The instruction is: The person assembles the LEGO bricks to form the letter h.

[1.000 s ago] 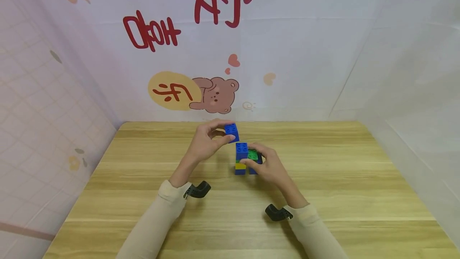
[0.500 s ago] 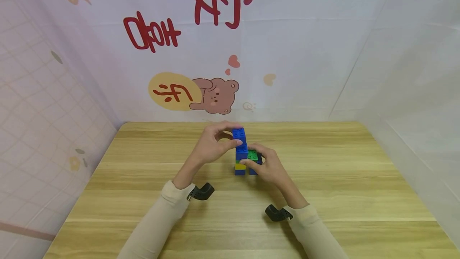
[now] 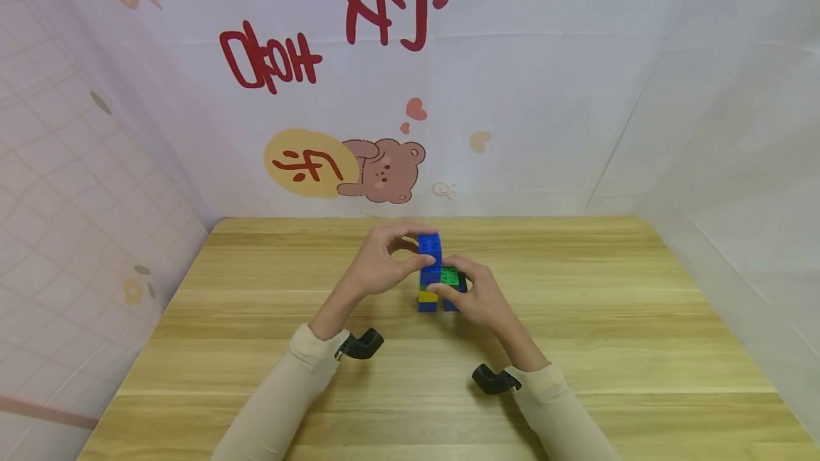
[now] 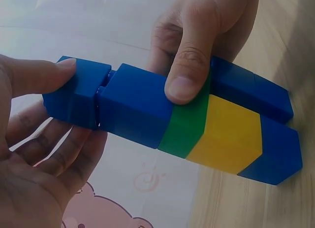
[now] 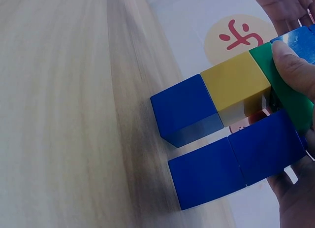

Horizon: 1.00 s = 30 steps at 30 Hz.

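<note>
My left hand (image 3: pixel 374 265) pinches a blue toy block (image 4: pixel 81 87) between thumb and fingers. It sits over another blue block (image 4: pixel 133 107) at the top of a stack, with a thin, uneven gap between the two in the left wrist view. Below come a long green block (image 3: pixel 450 276), a yellow block (image 4: pixel 226 134) and a bottom blue block (image 5: pixel 184 107). The green block bridges to a second column of two blue blocks (image 5: pixel 206 174). My right hand (image 3: pixel 480 297) grips the structure around the green block, its thumb also reaching the upper blue block's edge.
The structure stands on a wooden table (image 3: pixel 576 333). Behind it rises a white backdrop (image 3: pixel 544 91) with red characters and a printed bear (image 3: pixel 391 169). Black wrist mounts (image 3: pixel 361 343) stick out from both sleeves.
My left hand has carried its blue block right and down, from beside the stack onto its top. The right hand has kept its grip in place.
</note>
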Available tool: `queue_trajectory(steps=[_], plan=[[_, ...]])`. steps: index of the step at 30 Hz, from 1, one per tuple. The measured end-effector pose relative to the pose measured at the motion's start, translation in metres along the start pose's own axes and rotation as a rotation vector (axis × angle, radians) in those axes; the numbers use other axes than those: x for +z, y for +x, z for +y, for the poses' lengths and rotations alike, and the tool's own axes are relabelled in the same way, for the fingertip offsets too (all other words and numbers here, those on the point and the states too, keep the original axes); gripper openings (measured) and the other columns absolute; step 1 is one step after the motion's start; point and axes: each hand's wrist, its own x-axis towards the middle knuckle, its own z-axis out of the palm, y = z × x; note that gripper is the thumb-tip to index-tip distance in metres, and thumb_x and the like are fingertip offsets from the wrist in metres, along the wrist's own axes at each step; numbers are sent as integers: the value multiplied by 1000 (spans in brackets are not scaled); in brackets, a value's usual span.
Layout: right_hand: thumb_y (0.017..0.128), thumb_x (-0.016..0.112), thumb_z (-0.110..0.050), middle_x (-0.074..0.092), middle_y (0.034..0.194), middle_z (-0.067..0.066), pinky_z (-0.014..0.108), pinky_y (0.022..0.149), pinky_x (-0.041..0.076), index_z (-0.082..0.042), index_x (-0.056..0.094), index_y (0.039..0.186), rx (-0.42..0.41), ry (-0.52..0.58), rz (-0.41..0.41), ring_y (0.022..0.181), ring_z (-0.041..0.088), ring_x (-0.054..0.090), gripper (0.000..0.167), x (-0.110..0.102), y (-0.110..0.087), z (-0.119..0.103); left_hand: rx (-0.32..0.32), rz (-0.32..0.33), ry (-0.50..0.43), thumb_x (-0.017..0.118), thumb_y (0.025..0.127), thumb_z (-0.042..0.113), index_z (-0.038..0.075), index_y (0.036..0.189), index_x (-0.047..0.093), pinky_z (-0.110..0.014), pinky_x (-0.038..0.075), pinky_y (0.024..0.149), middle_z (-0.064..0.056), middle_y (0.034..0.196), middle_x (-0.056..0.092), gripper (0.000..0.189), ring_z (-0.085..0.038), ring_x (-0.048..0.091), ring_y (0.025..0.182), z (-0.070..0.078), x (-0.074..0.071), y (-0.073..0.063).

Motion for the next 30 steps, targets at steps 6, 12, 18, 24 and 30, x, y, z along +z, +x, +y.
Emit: queue_trajectory(steps=[6,12,18,24,30], plan=[[90,80,-32,73,122,-5,46,102,55,-25,70,125,-3,9,-4,113,18,67,37,1,0,0,-15,-8,-10,78,91,8,6,127,70,-50,60,97,-9,125,71,37,-30,69,105,0,-1,-3],[90,80,-31,73,119,-5,42,97,56,-25,70,125,-13,16,-1,107,17,67,37,2,0,1,-16,-8,-27,78,90,7,7,127,71,-43,60,99,-7,124,72,37,-20,69,106,-1,1,-5],[91,79,-29,73,119,-5,45,101,55,-24,71,123,-24,9,5,109,17,68,33,0,-1,2,21,-1,-53,76,92,6,3,128,68,-42,59,99,-10,122,70,38,-33,67,108,-8,8,-5],[92,78,-29,74,119,-4,49,102,55,-24,71,122,-29,0,7,110,18,68,31,0,-2,4,53,65,-114,73,94,5,5,131,66,-39,58,99,-11,120,68,37,-23,63,106,-20,21,-11],[92,77,-33,73,119,-7,46,100,55,-27,71,122,-39,-3,7,108,16,67,31,-1,1,4,146,154,-153,70,94,-2,0,131,64,-32,58,96,-19,124,66,37,-24,62,101,-29,31,-13]])
